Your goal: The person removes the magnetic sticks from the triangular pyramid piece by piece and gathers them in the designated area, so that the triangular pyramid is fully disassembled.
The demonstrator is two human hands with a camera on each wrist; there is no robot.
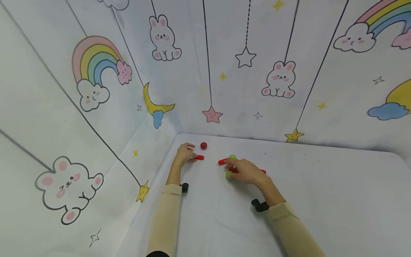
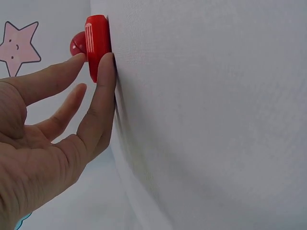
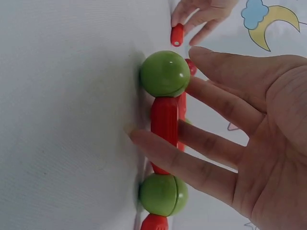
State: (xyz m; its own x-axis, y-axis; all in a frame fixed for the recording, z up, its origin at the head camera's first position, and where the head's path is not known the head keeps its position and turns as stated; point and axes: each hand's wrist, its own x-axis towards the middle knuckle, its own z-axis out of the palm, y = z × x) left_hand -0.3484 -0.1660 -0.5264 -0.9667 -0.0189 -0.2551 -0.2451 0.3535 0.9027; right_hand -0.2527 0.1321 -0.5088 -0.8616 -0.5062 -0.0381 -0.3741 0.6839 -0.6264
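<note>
My left hand [image 1: 185,153] pinches a short red rod [image 2: 98,45] between thumb and fingertips, low over the white cloth. Just behind that rod sits a red ball [image 1: 203,145]. My right hand [image 1: 245,171] is spread beside a row of toy pieces, its fingers mostly straight. In the right wrist view, one finger crosses in front of a red rod [image 3: 164,120] while another passes behind it. This rod links a green ball [image 3: 165,74] to a second green ball [image 3: 160,194], from which another red rod [image 3: 154,223] extends. The thumb stands apart from the pieces.
White cloth [image 1: 321,200] covers the table. A fabric wall [image 1: 192,78] printed with rabbits, stars and rainbows rises at the back and left. Another red rod [image 1: 223,161] and a green ball [image 1: 232,157] lie just beyond my right hand.
</note>
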